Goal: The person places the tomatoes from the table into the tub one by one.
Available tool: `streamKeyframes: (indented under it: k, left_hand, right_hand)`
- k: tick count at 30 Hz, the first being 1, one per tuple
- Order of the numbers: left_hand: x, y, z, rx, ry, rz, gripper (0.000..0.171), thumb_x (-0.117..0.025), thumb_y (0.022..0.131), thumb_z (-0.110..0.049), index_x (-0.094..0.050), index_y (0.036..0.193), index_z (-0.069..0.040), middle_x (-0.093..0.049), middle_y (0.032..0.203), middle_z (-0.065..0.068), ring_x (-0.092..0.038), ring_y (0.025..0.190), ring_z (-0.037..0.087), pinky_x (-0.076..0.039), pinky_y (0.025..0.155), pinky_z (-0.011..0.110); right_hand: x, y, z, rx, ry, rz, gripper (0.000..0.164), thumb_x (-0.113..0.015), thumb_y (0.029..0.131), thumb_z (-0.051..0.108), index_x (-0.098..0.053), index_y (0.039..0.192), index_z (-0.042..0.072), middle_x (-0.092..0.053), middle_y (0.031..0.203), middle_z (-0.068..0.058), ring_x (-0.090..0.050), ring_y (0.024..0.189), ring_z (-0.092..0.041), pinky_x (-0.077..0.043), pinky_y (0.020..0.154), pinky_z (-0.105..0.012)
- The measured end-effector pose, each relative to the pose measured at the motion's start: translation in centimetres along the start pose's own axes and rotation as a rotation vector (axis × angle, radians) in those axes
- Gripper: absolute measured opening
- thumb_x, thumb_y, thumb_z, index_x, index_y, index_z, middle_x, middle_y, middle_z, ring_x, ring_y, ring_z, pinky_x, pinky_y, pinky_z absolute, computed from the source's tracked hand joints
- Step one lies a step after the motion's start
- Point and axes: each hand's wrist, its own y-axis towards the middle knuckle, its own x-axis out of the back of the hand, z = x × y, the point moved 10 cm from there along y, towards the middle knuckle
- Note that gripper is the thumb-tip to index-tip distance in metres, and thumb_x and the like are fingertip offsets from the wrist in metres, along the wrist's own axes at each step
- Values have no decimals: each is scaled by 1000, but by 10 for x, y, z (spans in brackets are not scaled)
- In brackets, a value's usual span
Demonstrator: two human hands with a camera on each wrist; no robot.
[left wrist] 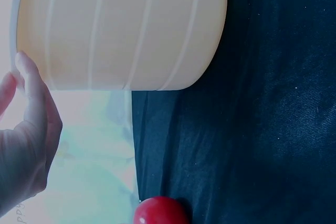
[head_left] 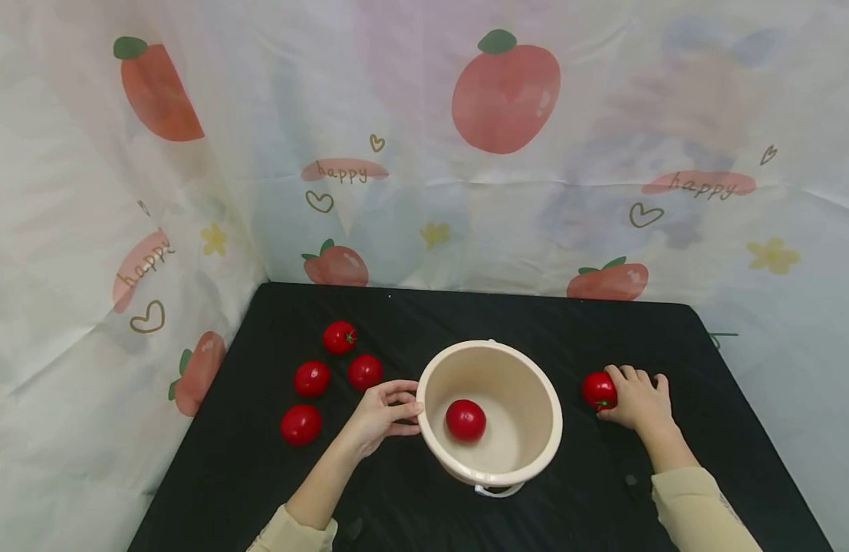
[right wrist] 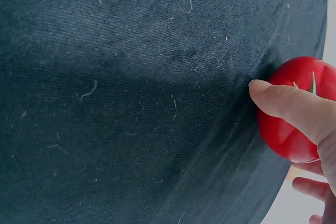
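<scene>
Right tomato: located on the counter, right of the bucket; may be rolled away if its glossy skin is gripped unevenly.
Bucket rim: may be tipped if pressed or pulled from the left.
Right hand: partly closed; the right tomato is held between near-side thumb and far-side fingers.
Left hand: half open, fingertips placed at the left rim; whether it is pinched cannot be told.

Soft, even light fills the head view; in the left wrist view the backdrop washes out, the counter bluish.
</scene>
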Motion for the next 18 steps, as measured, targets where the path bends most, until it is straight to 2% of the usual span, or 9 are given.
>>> streamKeyframes:
  k: [10,14,18]
  left_hand:
    - [0,0,0,-7,-1,2,44,-68,81,-6,-51,119,7,-61,83,5,-63,68,15,-54,66,40]
    - [0,0,-1,-7,-5,7,44,-67,81,-4,-50,120,8,-60,83,5,-63,68,15,-54,67,40]
    - [0,0,-1,-5,-6,7,43,-66,82,-4,-49,120,8,-60,83,5,-63,68,15,-54,67,40]
  right_hand:
    - [7,-1,5,31,-21,-46,85,-86,53,32,-43,120,2,-45,115,-29,-38,105,-46,-17,91,-65]
    - [20,-2,10,56,-32,-97,84,-86,53,30,-42,119,2,-45,115,-28,-38,105,-45,-17,91,-65]
    - [42,-1,20,103,-54,-170,83,-86,52,28,-42,119,3,-45,114,-27,-39,104,-44,-19,90,-65]
